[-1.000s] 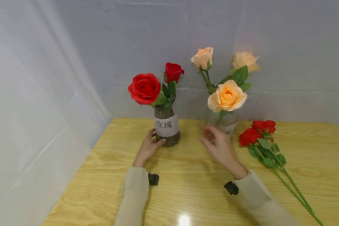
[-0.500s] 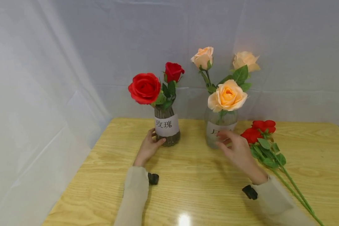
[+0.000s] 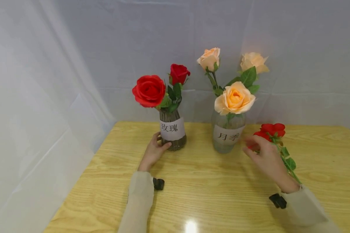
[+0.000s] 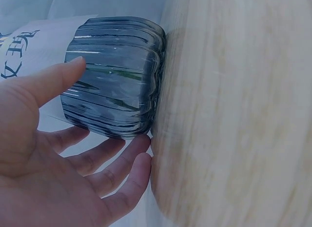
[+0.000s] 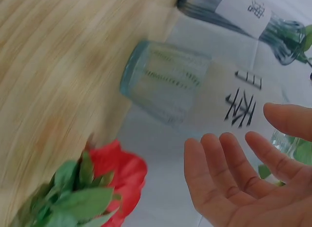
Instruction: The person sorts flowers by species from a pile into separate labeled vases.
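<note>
My left hand (image 3: 153, 154) grips the lower side of a dark ribbed glass vase (image 3: 178, 143), thumb in front and fingers round the left side. In the left wrist view the thumb lies on the glass (image 4: 114, 85) and the fingertips meet its lower side. Two red roses (image 3: 149, 91) stand in this vase. My right hand (image 3: 266, 158) holds nothing, its fingers relaxed and slightly bent. It hovers between a clear glass vase (image 3: 223, 148) with peach roses (image 3: 235, 98) and red roses (image 3: 275, 129) lying on the table, partly hiding their stems and leaves.
Both vases bear white paper labels with black characters, such as the clear vase's label (image 3: 228, 134). A wooden table (image 3: 204, 194) carries everything. Behind it hangs a pale grey sheet (image 3: 151, 35), which also runs along the left side.
My right hand has moved right, from in front of the clear vase toward the lying red roses, uncovering the vase's label. My left hand and the dark vase have stayed in place.
</note>
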`<state>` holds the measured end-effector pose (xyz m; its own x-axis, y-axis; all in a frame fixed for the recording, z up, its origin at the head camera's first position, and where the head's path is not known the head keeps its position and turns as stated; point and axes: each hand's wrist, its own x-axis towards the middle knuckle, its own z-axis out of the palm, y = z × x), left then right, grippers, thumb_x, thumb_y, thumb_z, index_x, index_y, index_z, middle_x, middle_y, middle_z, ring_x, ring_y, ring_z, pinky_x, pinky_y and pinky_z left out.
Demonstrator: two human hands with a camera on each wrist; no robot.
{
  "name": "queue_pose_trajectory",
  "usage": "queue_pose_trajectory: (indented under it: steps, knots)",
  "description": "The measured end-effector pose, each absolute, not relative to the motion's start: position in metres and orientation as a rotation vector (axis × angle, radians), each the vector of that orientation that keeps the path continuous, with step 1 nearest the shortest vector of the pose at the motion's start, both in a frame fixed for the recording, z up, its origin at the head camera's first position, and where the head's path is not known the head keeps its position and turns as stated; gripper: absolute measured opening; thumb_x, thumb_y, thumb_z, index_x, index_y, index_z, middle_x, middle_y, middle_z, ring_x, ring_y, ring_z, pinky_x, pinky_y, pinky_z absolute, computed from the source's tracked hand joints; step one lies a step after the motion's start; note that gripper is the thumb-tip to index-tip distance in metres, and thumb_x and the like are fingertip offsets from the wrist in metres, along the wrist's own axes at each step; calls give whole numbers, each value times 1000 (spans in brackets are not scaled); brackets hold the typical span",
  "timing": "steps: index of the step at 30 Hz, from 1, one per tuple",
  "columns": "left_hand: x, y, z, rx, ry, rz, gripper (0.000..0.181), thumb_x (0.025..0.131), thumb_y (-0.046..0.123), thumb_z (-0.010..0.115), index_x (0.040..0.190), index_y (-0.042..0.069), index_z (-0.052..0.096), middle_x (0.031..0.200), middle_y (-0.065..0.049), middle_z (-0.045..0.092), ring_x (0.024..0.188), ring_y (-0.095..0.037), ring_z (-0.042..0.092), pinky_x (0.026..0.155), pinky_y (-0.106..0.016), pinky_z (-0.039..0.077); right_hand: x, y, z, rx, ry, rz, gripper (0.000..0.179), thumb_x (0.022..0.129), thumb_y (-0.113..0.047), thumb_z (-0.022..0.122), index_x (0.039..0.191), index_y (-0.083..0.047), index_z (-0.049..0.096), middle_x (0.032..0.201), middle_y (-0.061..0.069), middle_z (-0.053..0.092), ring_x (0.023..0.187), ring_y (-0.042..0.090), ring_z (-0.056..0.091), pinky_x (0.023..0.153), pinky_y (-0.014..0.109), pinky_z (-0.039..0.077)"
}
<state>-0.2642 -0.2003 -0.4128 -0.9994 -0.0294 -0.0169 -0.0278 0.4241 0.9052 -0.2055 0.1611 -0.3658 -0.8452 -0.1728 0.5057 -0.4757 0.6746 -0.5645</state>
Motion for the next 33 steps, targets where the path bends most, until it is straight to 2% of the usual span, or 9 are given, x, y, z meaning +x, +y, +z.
queue_pose_trajectory:
  steps: [6,11,17,24,33]
  knots:
    - [-264,-201,-414,42,-2652,-1673,71,99,12,66,156,-5,26,149,-34,40,130,-48,47,107,-55,42,-203,184,-369,469,-2523,959,23,86,4,77,107,6,68,94,17,71,81,35,67,67,38,55]
    - [-263,-200,-414,29,-2661,-1677,72,99,12,66,156,-6,25,150,-34,39,131,-48,46,109,-55,40,-199,206,-371,409,-2613,954,22,91,0,73,111,5,66,98,19,69,85,38,66,64,29,51]
    - [-263,-200,-414,40,-2667,-1678,72,100,13,65,156,-4,25,150,-33,39,131,-48,47,108,-55,41,-196,233,-372,362,-2676,901,27,92,-1,71,116,9,63,98,25,68,81,41,67,57,27,48]
    - [-264,-200,-413,43,-2668,-1676,72,100,13,65,156,-4,25,151,-33,38,132,-48,46,109,-55,41,-196,263,-375,295,-2746,868,30,94,-4,69,118,12,61,96,28,67,77,43,67,55,29,48]
    - [-263,-202,-413,52,-2661,-1676,72,99,13,65,157,-4,24,151,-33,38,131,-48,46,108,-55,41,-197,283,-380,207,-2828,813,29,95,-1,68,114,17,56,93,34,64,78,50,66,53,44,55]
